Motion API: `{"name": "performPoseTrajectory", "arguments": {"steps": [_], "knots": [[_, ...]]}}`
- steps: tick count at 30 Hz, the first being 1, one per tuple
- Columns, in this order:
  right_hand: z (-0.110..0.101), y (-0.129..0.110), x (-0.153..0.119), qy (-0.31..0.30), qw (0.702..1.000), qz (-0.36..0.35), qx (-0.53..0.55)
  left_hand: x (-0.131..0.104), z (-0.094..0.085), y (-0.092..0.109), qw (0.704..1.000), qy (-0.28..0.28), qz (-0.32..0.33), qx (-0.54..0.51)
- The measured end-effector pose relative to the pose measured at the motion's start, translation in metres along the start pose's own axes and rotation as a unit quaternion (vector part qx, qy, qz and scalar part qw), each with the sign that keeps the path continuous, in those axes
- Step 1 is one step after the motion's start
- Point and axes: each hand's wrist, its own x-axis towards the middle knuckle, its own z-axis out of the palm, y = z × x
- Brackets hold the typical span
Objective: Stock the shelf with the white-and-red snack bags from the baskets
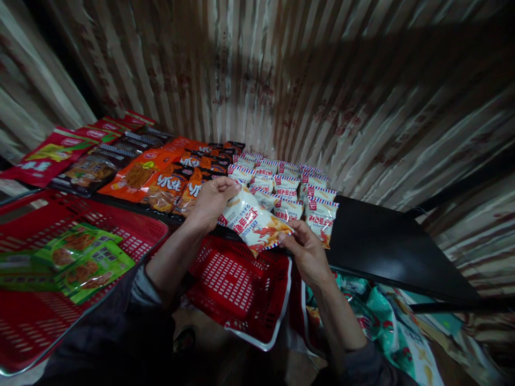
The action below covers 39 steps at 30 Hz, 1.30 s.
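Observation:
A white snack bag with red lettering and an orange picture is stretched between both hands, tilted, above the front edge of the black shelf. My left hand pinches its upper left corner, and my right hand grips its lower right end. Just behind it stand several rows of matching white snack bags with red and blue striped edges. To the left of my left hand lie orange snack bags. Beneath the held bag is a red basket with a perforated bottom.
Dark packets and red packets line the shelf's left end. A larger red basket holds green packets. Bare black shelf extends right, with teal bags below it. A pleated curtain hangs behind.

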Motion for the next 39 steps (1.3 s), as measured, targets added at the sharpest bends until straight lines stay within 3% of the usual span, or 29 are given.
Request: {"name": "performPoseTrajectory", "arguments": {"steps": [20,39], "knots": [[-0.002,-0.018,-0.001,0.062,0.996,0.007,0.063,-0.001,0.001,-0.004,0.999,-0.044,-0.014,-0.001],[-0.003,-0.021,0.001,0.117,0.988,-0.025,0.096,-0.003,0.000,-0.007,0.994,-0.093,0.046,0.024]]}}
